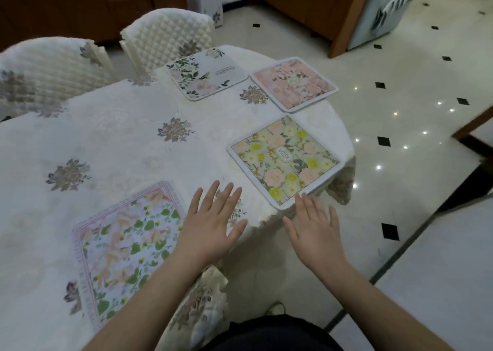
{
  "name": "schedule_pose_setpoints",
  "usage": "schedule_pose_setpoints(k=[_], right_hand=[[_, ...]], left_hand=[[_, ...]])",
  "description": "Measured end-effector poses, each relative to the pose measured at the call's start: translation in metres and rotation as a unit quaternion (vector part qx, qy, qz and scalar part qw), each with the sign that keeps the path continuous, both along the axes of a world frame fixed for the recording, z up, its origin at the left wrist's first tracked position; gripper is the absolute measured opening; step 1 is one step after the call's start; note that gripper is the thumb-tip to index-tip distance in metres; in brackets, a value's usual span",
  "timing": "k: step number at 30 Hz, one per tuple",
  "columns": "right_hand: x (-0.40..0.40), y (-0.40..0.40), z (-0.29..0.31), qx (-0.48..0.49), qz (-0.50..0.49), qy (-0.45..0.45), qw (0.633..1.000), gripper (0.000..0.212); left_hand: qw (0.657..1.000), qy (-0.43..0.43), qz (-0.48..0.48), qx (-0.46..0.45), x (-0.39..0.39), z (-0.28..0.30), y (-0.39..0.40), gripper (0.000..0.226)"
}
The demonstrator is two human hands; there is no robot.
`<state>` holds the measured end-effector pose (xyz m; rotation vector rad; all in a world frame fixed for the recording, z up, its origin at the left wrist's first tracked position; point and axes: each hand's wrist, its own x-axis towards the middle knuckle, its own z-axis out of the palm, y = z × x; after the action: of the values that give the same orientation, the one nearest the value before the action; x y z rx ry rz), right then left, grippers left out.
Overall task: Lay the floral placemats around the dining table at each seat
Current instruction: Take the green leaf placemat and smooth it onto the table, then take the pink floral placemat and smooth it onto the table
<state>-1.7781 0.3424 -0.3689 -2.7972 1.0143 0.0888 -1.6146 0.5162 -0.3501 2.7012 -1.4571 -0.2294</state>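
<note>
- The counter (112,137) is covered by a white cloth with a matt, slightly textured weave and raised, embroidered-looking grey-brown flower motifs.
- Four placemats lie on it: the yellow-flowered placemat (284,161), the pink placemat (293,83), the white-and-green placemat (205,74) and the leafy bordered placemat (125,246). All look flat and smooth with printed surfaces and a faint sheen; the exact material cannot be told.
- Two chair covers (165,38) are white quilted cloth, puffy and dimpled, matt.
- The floor (400,126) is pale, glossy tile with small black diamond insets, mirroring ceiling lights.
- The cabinets (306,6) behind look like brown wood, semi-matt.
</note>
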Motion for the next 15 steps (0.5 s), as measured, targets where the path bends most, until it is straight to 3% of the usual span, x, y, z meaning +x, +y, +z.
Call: schedule_pose_setpoints(k=[4,10,15], right_hand=[[-0.009,-0.027,0.003,0.002,-0.019,-0.008,1.0,0.079],[-0.026,-0.064,0.001,-0.023,-0.037,-0.034,0.998,0.073],[-0.05,-0.095,0.003,-0.045,-0.07,-0.031,0.996,0.073]], left_hand=[[1.0,-0.012,-0.017,0.003,-0.011,0.01,-0.043,0.087],[0.997,-0.02,-0.074,-0.001,-0.03,0.003,-0.099,0.072],[0.993,-0.026,-0.113,-0.01,-0.045,0.001,-0.143,0.073]])
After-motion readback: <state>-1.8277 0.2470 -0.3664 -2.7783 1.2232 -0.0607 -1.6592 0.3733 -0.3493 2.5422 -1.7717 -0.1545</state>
